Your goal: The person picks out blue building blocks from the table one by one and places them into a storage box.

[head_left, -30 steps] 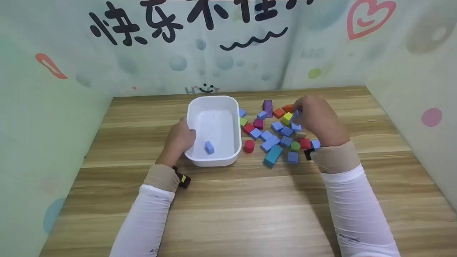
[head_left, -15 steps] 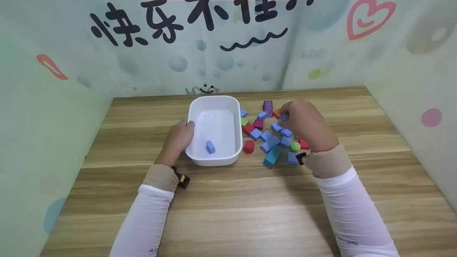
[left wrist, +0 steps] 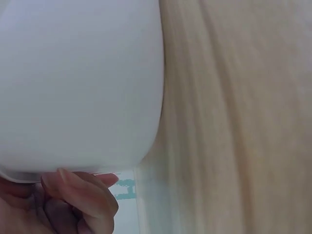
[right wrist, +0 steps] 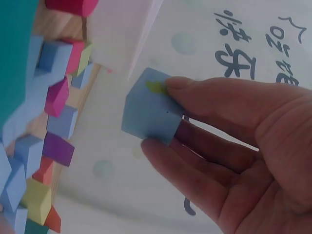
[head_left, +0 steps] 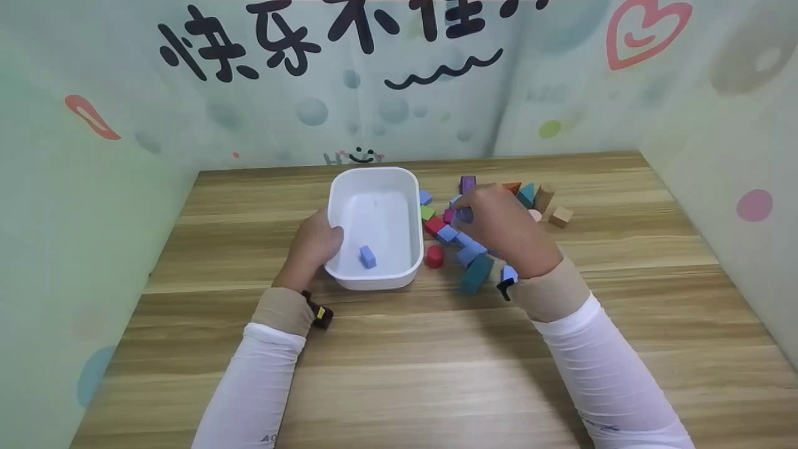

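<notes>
My left hand grips the left rim of a white plastic tub, thumb over the edge; in the left wrist view its curled fingers sit under the rim. One small blue block lies inside the tub. Between thumb and fingers, my right hand pinches a blue block with a yellow-green mark on one face. In the head view that hand is over the pile of coloured blocks and hides part of it.
Right of the tub lie a red cylinder, a teal block, a purple block and several blue blocks. Farther right are plain wooden blocks. A printed curtain stands behind the wooden table.
My right hand has moved left across the pile with the blue block, uncovering wooden, teal and orange blocks at the right. The left hand and tub have barely moved.
</notes>
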### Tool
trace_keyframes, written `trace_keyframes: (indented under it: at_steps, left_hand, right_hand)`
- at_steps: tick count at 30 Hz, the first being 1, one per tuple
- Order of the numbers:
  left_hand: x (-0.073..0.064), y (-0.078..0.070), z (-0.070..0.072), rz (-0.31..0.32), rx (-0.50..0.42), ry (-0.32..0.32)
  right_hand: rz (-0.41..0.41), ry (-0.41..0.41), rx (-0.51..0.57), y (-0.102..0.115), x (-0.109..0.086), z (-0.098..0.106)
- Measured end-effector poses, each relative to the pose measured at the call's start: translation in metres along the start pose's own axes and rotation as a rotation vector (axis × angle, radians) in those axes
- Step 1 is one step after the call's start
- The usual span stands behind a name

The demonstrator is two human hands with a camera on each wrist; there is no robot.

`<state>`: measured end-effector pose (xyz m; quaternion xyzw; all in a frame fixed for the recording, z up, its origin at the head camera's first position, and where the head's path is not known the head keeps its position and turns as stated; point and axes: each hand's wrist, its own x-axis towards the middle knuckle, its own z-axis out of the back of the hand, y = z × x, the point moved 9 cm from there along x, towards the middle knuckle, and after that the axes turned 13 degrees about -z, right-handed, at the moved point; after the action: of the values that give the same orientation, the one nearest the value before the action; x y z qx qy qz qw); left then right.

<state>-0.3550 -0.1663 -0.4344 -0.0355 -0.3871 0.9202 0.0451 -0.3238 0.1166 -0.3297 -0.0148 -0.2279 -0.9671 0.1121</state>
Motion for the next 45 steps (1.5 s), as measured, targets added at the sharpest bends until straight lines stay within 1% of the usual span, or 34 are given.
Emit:
trace_keyframes:
  at_steps: [4,8,10,13,18,23,27,29,32,36,42,45]
  left_hand:
    - [0.001,0.000,0.000,0.003,-0.004,-0.004]
    - [0.001,0.004,-0.001,0.026,0.001,0.007]
    - [0.002,0.005,-0.002,0.033,-0.001,0.011]
    - [0.002,0.004,-0.003,0.024,0.003,0.009]
    - [0.002,0.001,-0.002,0.023,0.002,0.012]
    - [0.001,-0.001,-0.003,0.025,-0.017,0.010]
    - [0.001,-0.001,-0.002,0.011,-0.005,-0.008]
    - [0.001,0.000,-0.002,0.010,-0.008,-0.012]
    - [0.001,-0.001,-0.003,0.003,-0.005,-0.016]
    - [0.000,0.000,-0.002,0.017,0.006,-0.025]
    - [0.001,0.001,-0.002,0.023,0.022,-0.020]
    - [0.002,0.001,-0.003,0.018,0.028,-0.022]
  right_hand:
    - [0.049,0.009,-0.020,0.014,-0.001,-0.009]
    - [0.093,0.029,-0.017,0.027,-0.003,-0.018]
    - [0.097,0.043,-0.013,0.033,-0.003,-0.022]
    - [0.092,0.054,-0.005,0.042,-0.001,-0.026]
    - [0.094,0.081,-0.008,0.060,0.008,-0.037]
    - [0.090,0.119,-0.013,0.075,0.017,-0.054]
    - [0.127,0.133,-0.010,0.090,0.023,-0.069]
    - [0.139,0.137,-0.027,0.095,0.025,-0.077]
    - [0.129,0.158,-0.064,0.097,0.027,-0.090]
    - [0.099,0.192,-0.108,0.095,0.027,-0.105]
    - [0.050,0.213,-0.146,0.088,0.027,-0.114]
    - [0.055,0.216,-0.155,0.087,0.026,-0.118]
